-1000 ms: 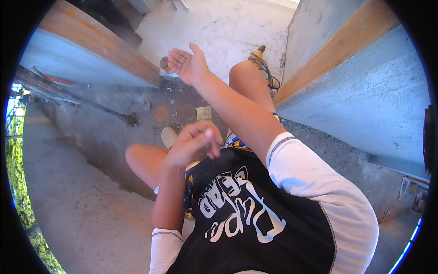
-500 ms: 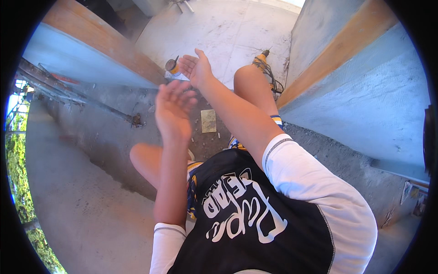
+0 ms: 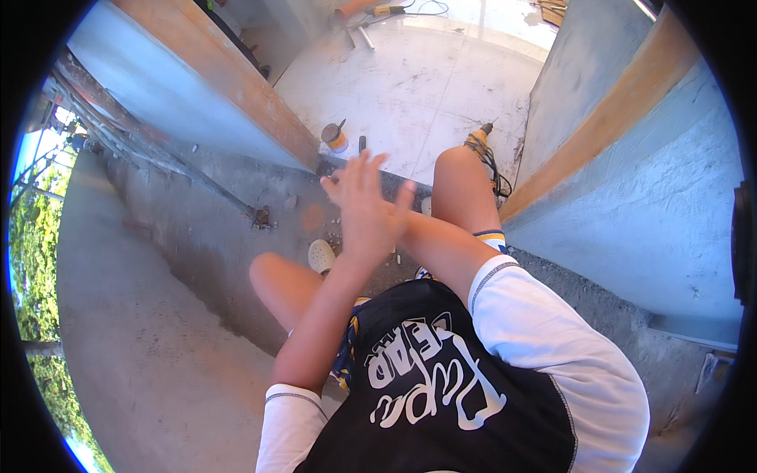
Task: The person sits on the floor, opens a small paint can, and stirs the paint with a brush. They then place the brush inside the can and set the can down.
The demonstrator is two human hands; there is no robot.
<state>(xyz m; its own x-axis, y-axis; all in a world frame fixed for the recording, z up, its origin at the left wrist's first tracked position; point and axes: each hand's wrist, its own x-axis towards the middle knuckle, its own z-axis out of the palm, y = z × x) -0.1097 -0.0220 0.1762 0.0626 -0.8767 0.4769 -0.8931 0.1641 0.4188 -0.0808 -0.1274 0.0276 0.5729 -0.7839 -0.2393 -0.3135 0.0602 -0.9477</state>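
My left hand (image 3: 365, 213) is raised in front of my body with its fingers spread, slightly smeared by motion, and nothing shows in it. Behind it, my right forearm (image 3: 449, 240) crosses toward the left. The right hand itself is mostly covered by the left one, so its fingers do not show clearly. Beyond the hands, an open can (image 3: 334, 140) with a dark-handled tool sticking out stands on the white floor. A short dark object (image 3: 363, 144) lies close to it. By my right knee rests a yellow power drill (image 3: 478, 140) with its black cord (image 3: 498, 177) bunched up.
Wood-edged wall ends flank the doorway, the left post (image 3: 260, 102) and the right post (image 3: 583, 138). Metal bars (image 3: 189, 169) reach in at left above rubble-strewn ground. A corded yellow tool (image 3: 386, 11) lies at the back. My white clog (image 3: 321, 256) shows below.
My left hand has moved right and turned, now overlapping the right hand, which was open and visible before. The view has shifted, and the yellowish square on the ground is no longer visible.
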